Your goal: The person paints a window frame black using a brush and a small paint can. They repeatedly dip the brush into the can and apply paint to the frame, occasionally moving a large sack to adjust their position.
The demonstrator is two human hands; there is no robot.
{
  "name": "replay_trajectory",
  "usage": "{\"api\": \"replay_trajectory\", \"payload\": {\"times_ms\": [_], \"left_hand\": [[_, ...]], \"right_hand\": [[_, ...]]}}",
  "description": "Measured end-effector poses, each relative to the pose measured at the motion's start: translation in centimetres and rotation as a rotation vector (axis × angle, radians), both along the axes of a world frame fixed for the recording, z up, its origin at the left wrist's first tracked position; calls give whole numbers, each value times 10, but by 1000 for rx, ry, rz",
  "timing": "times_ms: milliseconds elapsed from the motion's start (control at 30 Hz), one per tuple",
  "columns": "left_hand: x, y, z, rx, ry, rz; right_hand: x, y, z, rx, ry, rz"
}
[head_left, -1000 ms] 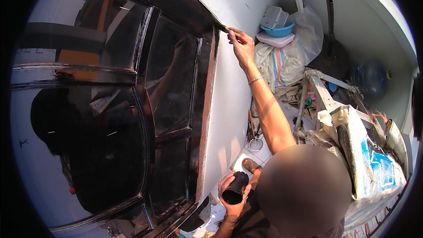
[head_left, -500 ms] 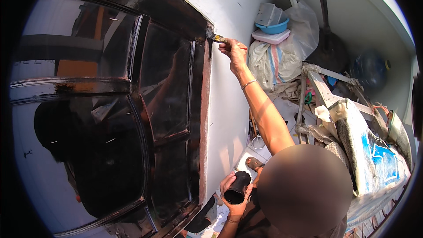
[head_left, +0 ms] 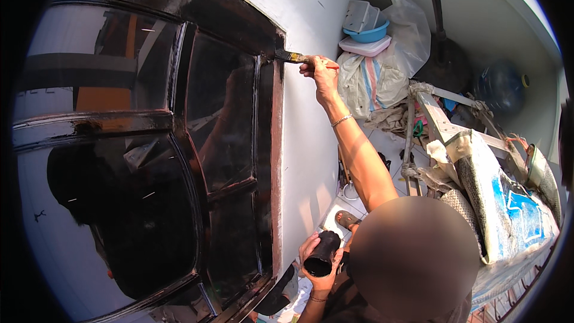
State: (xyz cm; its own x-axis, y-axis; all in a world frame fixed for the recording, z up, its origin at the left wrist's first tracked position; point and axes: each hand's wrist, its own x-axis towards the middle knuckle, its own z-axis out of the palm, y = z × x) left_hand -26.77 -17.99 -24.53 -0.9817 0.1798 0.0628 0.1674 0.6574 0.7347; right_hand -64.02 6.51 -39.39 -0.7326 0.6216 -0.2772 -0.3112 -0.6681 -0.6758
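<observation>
My right hand [head_left: 323, 75] is closed round a paintbrush [head_left: 291, 57], gripping it by its handle. The dark bristles touch the inner edge of a dark wooden frame [head_left: 277, 143], near its upper right corner. Lower down, my left hand [head_left: 320, 280] wraps round a black, round paint pot [head_left: 323, 251], held tilted, with its dark mouth showing. Left of both hands stands a black-painted door [head_left: 227, 188] with glossy dark panels and raised mouldings. The frame's right side is reddish-brown along much of its length. A blurred round patch hides part of the lower right.
A white wall [head_left: 308, 137] adjoins the frame. Against the far wall are a blue basin [head_left: 368, 34], stuffed sacks [head_left: 362, 87] and a large water bottle [head_left: 501, 91]. A metal ladder [head_left: 439, 122] and a blue-and-white sack [head_left: 508, 215] stand at the right. My sandalled foot [head_left: 345, 220] shows on the tiles.
My right hand has tipped the brush so the bristles shift left and down, from the frame's outer edge to its inner edge. The pot stays in my left hand.
</observation>
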Motion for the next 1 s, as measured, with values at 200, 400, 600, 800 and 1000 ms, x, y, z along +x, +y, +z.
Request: {"api": "replay_trajectory", "payload": {"times_ms": [200,400,600,800,1000], "left_hand": [[0,-3,-4,-1,16,-12],[1,-5,0,-13,24,-11],[2,-2,0,-1,29,-8],[0,3,10,7,37,-6],[4,6,11,79,48,21]], "right_hand": [[-17,4,6,-28,114,-21],[15,13,-11,207,14,115],[13,0,8,377,2,126],[41,8,7,337,34,129],[33,-9,16,514,-76,204]]}}
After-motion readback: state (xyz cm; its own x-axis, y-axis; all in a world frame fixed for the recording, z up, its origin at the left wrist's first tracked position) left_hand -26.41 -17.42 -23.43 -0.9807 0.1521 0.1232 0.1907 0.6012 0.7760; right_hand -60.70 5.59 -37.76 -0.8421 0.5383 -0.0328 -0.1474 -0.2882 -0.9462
